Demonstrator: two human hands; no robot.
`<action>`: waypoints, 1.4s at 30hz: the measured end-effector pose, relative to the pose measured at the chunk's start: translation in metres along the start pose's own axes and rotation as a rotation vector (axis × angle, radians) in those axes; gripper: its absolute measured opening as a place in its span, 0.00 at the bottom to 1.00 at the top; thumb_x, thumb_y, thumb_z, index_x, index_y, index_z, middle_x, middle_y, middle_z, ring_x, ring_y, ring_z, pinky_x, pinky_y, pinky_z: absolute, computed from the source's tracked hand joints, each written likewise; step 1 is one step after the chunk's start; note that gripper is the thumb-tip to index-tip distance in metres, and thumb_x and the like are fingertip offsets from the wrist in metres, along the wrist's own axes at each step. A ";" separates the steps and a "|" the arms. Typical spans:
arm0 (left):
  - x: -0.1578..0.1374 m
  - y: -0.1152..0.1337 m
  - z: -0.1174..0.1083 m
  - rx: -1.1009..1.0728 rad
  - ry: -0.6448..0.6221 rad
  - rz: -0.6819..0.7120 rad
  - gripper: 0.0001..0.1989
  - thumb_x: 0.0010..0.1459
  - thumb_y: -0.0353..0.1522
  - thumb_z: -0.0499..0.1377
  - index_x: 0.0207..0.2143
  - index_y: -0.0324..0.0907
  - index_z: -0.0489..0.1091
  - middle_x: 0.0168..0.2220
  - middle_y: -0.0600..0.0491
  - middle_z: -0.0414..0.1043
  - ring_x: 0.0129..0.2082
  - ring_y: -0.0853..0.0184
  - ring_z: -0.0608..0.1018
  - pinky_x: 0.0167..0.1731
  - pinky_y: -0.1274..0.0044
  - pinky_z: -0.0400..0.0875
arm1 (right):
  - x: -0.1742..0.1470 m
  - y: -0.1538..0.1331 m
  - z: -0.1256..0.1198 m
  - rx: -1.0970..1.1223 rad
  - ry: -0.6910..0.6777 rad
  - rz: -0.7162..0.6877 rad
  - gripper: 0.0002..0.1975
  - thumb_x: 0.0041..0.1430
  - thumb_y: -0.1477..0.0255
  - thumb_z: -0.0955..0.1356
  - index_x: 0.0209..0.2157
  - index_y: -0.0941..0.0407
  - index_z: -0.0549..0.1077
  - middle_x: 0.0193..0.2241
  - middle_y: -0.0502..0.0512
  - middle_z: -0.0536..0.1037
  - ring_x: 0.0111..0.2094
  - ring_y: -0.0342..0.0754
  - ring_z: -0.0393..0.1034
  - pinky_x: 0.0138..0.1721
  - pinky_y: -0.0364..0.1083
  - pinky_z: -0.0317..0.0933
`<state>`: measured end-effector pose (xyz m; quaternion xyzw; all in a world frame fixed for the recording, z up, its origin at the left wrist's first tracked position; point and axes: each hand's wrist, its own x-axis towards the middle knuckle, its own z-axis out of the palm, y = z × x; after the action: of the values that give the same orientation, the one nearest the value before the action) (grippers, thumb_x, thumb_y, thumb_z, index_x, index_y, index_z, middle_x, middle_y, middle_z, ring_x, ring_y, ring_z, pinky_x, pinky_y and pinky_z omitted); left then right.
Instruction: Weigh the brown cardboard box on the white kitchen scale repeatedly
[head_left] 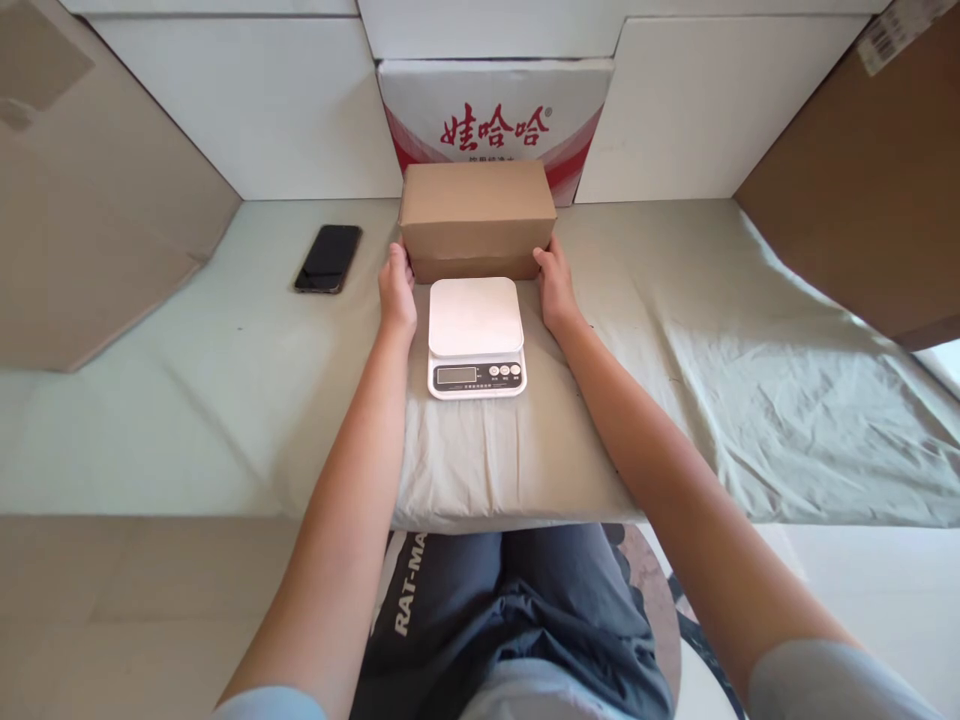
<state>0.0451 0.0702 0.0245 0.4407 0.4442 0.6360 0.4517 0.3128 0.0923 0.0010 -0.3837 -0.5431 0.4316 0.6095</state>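
Note:
A closed brown cardboard box [476, 240] stands at the back of the cloth-covered table. My left hand [397, 288] grips its left end and my right hand [556, 285] its right end, fingers partly hidden behind the corners. Just in front of the box, between my forearms, lies a white kitchen scale [475, 318]. Its square platform carries nothing, and its display looks blank. The box's front lower edge is close to the scale's back edge; whether they touch I cannot tell.
Left of the box lies a black smartphone [328, 258]. A white carton with red lettering [495, 105] stands behind, between white panels [667, 110]. Large cardboard boxes flank the table at left [97, 190] and right [862, 190]. The green cloth [810, 400] is wrinkled at right.

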 end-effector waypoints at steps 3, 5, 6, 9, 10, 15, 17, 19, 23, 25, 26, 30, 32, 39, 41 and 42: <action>-0.001 0.002 0.000 0.020 0.002 -0.012 0.32 0.84 0.52 0.47 0.68 0.42 0.79 0.79 0.45 0.72 0.81 0.57 0.71 0.82 0.66 0.64 | 0.000 -0.002 0.001 0.006 0.032 0.021 0.37 0.57 0.36 0.72 0.61 0.41 0.78 0.68 0.49 0.82 0.83 0.62 0.60 0.87 0.65 0.53; -0.001 0.002 0.001 0.038 0.010 -0.018 0.33 0.84 0.54 0.47 0.68 0.43 0.78 0.78 0.47 0.74 0.81 0.58 0.71 0.83 0.65 0.62 | -0.001 -0.005 0.002 0.013 0.037 0.033 0.37 0.56 0.38 0.73 0.62 0.42 0.78 0.69 0.50 0.81 0.82 0.62 0.62 0.87 0.65 0.53; -0.001 0.002 0.001 0.042 0.013 -0.019 0.33 0.85 0.54 0.46 0.69 0.42 0.78 0.78 0.48 0.74 0.81 0.59 0.71 0.84 0.64 0.61 | -0.001 -0.006 0.002 0.016 0.037 0.035 0.37 0.56 0.39 0.73 0.62 0.42 0.78 0.69 0.51 0.81 0.81 0.63 0.63 0.88 0.65 0.53; -0.002 0.003 0.002 0.041 0.021 -0.018 0.33 0.85 0.53 0.45 0.69 0.42 0.77 0.78 0.49 0.74 0.81 0.59 0.72 0.84 0.64 0.61 | -0.002 -0.009 0.003 0.017 0.036 0.031 0.37 0.56 0.41 0.73 0.62 0.42 0.77 0.70 0.52 0.80 0.81 0.63 0.63 0.88 0.65 0.52; -0.003 0.004 0.002 0.039 0.024 -0.019 0.33 0.85 0.53 0.46 0.68 0.42 0.78 0.77 0.49 0.74 0.81 0.59 0.72 0.84 0.64 0.61 | -0.002 -0.009 0.003 0.018 0.036 0.029 0.37 0.56 0.41 0.73 0.63 0.42 0.77 0.70 0.52 0.80 0.81 0.63 0.63 0.88 0.65 0.52; -0.005 0.009 0.007 0.036 0.040 -0.041 0.31 0.87 0.47 0.43 0.68 0.40 0.77 0.78 0.49 0.74 0.80 0.62 0.73 0.83 0.67 0.63 | -0.004 -0.011 0.004 0.023 0.042 0.038 0.36 0.57 0.42 0.73 0.63 0.41 0.77 0.71 0.50 0.80 0.81 0.63 0.64 0.88 0.65 0.53; -0.005 0.010 0.008 0.039 0.043 -0.046 0.30 0.88 0.44 0.40 0.70 0.39 0.75 0.78 0.49 0.73 0.79 0.65 0.73 0.82 0.68 0.63 | -0.005 -0.012 0.004 0.026 0.041 0.029 0.36 0.58 0.42 0.73 0.63 0.42 0.77 0.71 0.51 0.80 0.80 0.63 0.64 0.87 0.65 0.53; -0.005 0.010 0.007 0.039 0.039 -0.047 0.31 0.88 0.43 0.40 0.71 0.37 0.73 0.79 0.48 0.72 0.79 0.65 0.73 0.82 0.68 0.63 | -0.005 -0.013 0.004 0.021 0.032 0.025 0.36 0.58 0.42 0.73 0.63 0.43 0.77 0.71 0.52 0.79 0.80 0.63 0.64 0.87 0.65 0.54; -0.002 0.003 0.002 0.031 0.019 -0.024 0.31 0.86 0.49 0.46 0.70 0.40 0.76 0.78 0.47 0.74 0.80 0.61 0.72 0.82 0.66 0.63 | -0.005 -0.014 0.004 0.005 0.035 0.047 0.36 0.58 0.42 0.73 0.63 0.43 0.77 0.71 0.52 0.79 0.80 0.63 0.66 0.86 0.64 0.56; 0.000 0.000 0.000 0.027 0.016 -0.015 0.31 0.85 0.51 0.48 0.69 0.41 0.77 0.77 0.47 0.75 0.80 0.59 0.72 0.82 0.66 0.64 | -0.004 -0.013 0.004 0.001 0.042 0.057 0.36 0.57 0.42 0.73 0.63 0.43 0.77 0.71 0.52 0.79 0.80 0.62 0.65 0.87 0.63 0.56; 0.001 -0.001 -0.001 0.024 0.018 -0.013 0.31 0.85 0.51 0.48 0.69 0.40 0.76 0.77 0.45 0.75 0.80 0.59 0.73 0.82 0.66 0.64 | -0.004 -0.012 0.004 0.001 0.044 0.057 0.36 0.57 0.42 0.73 0.63 0.43 0.77 0.71 0.52 0.79 0.81 0.62 0.64 0.87 0.63 0.55; 0.003 -0.005 -0.003 0.016 0.013 0.002 0.32 0.85 0.51 0.48 0.69 0.39 0.76 0.78 0.41 0.73 0.80 0.58 0.74 0.81 0.66 0.65 | -0.002 -0.009 0.004 -0.005 0.046 0.040 0.39 0.57 0.40 0.73 0.64 0.45 0.77 0.71 0.55 0.79 0.80 0.64 0.65 0.87 0.64 0.55; 0.004 -0.005 -0.004 0.014 0.002 0.006 0.33 0.82 0.55 0.51 0.68 0.42 0.77 0.78 0.41 0.74 0.80 0.57 0.73 0.81 0.66 0.65 | -0.002 -0.008 0.003 -0.006 0.038 0.036 0.39 0.57 0.39 0.74 0.64 0.44 0.77 0.70 0.55 0.80 0.80 0.64 0.65 0.87 0.65 0.56; 0.004 -0.007 -0.004 0.064 0.009 0.000 0.35 0.85 0.55 0.45 0.69 0.40 0.75 0.77 0.46 0.75 0.81 0.59 0.71 0.83 0.64 0.61 | -0.005 -0.015 0.005 0.021 0.046 0.049 0.38 0.55 0.40 0.74 0.63 0.41 0.77 0.71 0.50 0.80 0.80 0.64 0.65 0.87 0.66 0.54; 0.004 -0.008 -0.005 0.057 0.004 0.012 0.35 0.81 0.59 0.50 0.68 0.43 0.78 0.76 0.46 0.76 0.82 0.56 0.70 0.83 0.64 0.62 | -0.006 -0.016 0.006 0.026 0.059 0.060 0.38 0.53 0.41 0.75 0.62 0.41 0.77 0.71 0.49 0.80 0.80 0.63 0.64 0.88 0.66 0.53; 0.004 -0.008 -0.005 0.049 0.001 0.018 0.35 0.79 0.61 0.53 0.67 0.45 0.79 0.76 0.46 0.76 0.82 0.55 0.70 0.82 0.64 0.63 | -0.006 -0.017 0.006 0.027 0.064 0.062 0.38 0.53 0.41 0.75 0.62 0.41 0.78 0.70 0.49 0.81 0.80 0.63 0.64 0.88 0.65 0.53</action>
<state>0.0410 0.0751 0.0166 0.4551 0.4560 0.6292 0.4348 0.3081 0.0813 0.0156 -0.4059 -0.5054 0.4452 0.6177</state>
